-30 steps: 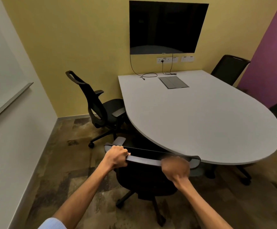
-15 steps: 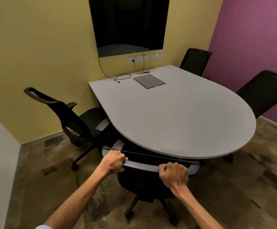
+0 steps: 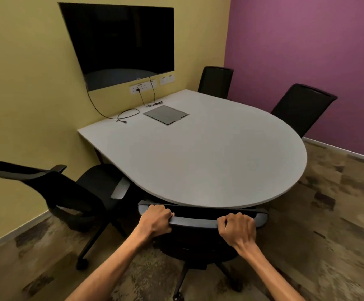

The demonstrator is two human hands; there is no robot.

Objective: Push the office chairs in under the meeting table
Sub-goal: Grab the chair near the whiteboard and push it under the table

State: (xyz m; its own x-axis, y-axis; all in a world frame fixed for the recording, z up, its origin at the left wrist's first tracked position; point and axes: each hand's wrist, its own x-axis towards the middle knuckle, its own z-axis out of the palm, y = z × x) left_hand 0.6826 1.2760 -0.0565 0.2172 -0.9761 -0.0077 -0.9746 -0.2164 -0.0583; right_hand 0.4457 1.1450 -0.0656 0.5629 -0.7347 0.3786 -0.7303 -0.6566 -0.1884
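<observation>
So over at about 9 o'clock there's a black mesh office chair (image 3: pixel 68 196), turned side-on with its backrest pointing away from the table. Its seat sits just at the table's left edge, one grey armrest touching or nearly touching the rim, hard to call. It's not tucked in. Its wheeled base stands out on the mottled brown floor (image 3: pixel 328 213).

Up at 11 o'clock a dark wall screen (image 3: pixel 122 42) hangs on the yellow wall, with a strip of sockets (image 3: pixel 143 86) right under it and a couple of black cables (image 3: pixel 129 115) trailing down onto the tabletop.

Dead centre is the meeting table (image 3: pixel 209 161), pale grey, straight end against the yellow wall and the rounded end facing the camera. A grey flap panel (image 3: pixel 166 114) is set into it near the wall end.

At 6 o'clock, the near chair (image 3: pixel 198 237) is right against the rounded edge, seat hidden under the tabletop. The left hand (image 3: pixel 156 220) is clenched around the left end of its grey top rail, and the right hand (image 3: pixel 237 230) is wrapped around the rail toward the right end. Both arms are bare and stretched forward.

At 1 o'clock a far chair (image 3: pixel 215 82) sits in the corner behind the table, and at 2 o'clock a side chair (image 3: pixel 302 109) stands by the purple wall, both with backrests close to the table's edge.
</observation>
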